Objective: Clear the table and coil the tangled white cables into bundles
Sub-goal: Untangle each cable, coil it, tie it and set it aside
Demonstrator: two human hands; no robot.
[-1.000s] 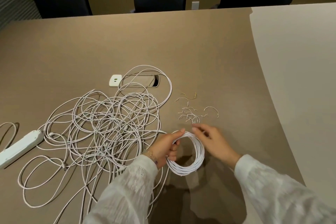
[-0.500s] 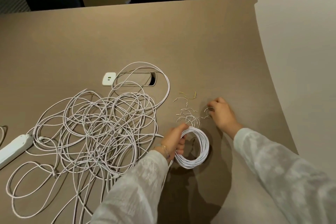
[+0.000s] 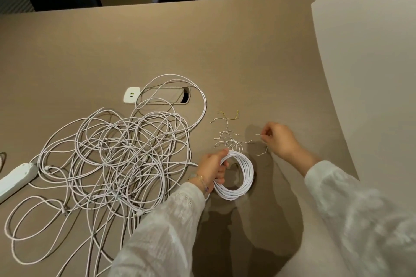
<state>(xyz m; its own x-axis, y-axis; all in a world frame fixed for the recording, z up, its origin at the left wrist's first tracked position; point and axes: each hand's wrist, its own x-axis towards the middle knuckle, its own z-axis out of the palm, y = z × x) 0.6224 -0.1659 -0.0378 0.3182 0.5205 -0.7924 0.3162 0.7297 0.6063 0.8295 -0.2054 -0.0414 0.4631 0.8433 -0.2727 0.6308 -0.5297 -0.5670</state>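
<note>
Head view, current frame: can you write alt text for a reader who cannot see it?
A person's left hand holds a coiled white cable bundle while the right hand pinches a twist tie. A tangled white cable sprawls across the brown table.

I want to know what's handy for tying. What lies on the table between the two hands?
In the head view, a scatter of thin wire twist ties lies on the brown table between the left hand and the right hand.
</note>
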